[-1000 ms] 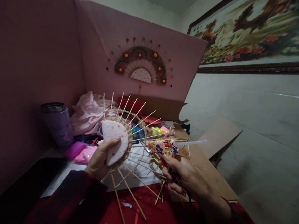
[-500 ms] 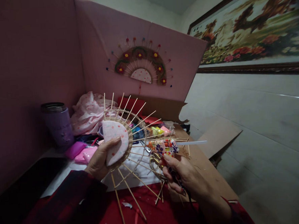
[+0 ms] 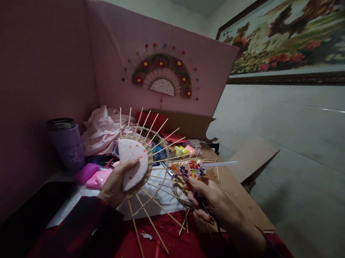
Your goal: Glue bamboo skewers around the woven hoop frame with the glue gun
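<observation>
Left hand (image 3: 117, 181): grips stick fan (image 3: 150, 158) over white paper (image 3: 66, 205); flat edge near-upright, sticks raying rightward.
Right hand (image 3: 208, 198): grips flowered glue gun (image 3: 189, 169), lying level, pointing left fanward, glue stick (image 3: 223, 163) protruding right.

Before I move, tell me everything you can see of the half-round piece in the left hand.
The half-round piece has a pale, red-spotted, cloth-like cover, a braided rim, and thin, wooden-looking sticks fanning out across a twisted-cord outer ring. It is held up, straight edge toward picture-left; the left hand grips its lower part, thumb on the cover.
</observation>
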`<state>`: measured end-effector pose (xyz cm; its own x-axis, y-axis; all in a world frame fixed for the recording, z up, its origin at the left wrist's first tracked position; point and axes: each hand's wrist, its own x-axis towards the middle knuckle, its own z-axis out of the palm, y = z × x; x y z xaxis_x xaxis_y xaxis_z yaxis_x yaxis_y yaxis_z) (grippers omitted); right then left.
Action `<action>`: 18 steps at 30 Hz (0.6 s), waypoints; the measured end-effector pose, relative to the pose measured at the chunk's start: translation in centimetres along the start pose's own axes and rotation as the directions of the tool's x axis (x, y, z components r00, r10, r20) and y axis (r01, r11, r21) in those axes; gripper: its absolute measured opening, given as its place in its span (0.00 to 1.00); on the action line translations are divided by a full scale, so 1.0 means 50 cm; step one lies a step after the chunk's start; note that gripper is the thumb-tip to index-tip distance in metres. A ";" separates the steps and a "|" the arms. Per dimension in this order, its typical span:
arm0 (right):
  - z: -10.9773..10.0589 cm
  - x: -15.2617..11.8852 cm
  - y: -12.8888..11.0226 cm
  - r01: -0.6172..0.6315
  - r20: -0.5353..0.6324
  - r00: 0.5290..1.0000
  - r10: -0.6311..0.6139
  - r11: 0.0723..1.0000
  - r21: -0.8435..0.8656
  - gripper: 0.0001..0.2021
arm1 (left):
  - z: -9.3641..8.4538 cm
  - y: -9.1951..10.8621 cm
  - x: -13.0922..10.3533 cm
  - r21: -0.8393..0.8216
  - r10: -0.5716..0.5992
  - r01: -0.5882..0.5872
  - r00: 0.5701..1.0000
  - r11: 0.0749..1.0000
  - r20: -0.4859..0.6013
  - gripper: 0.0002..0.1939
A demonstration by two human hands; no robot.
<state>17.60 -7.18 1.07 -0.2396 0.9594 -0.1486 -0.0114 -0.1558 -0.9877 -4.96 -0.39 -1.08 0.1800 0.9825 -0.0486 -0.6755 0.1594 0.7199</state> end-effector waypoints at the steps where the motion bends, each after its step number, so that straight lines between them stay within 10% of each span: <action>1: 0.000 0.000 -0.001 -0.002 -0.003 1.000 0.002 1.000 -0.001 0.19 | 0.001 0.000 0.000 -0.006 0.002 -0.002 1.000 1.000 -0.007 0.13; 18: 0.005 -0.003 -0.010 0.016 0.022 1.000 -0.016 1.000 -0.008 0.19 | 0.010 0.001 -0.003 -0.002 0.014 -0.014 0.998 1.000 -0.065 0.12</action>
<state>17.41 -7.28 1.60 -0.2608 0.9563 -0.1321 -0.0072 -0.1388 -0.9903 -4.69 -0.58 -0.68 0.1233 0.9888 -0.0836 -0.6794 0.1455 0.7192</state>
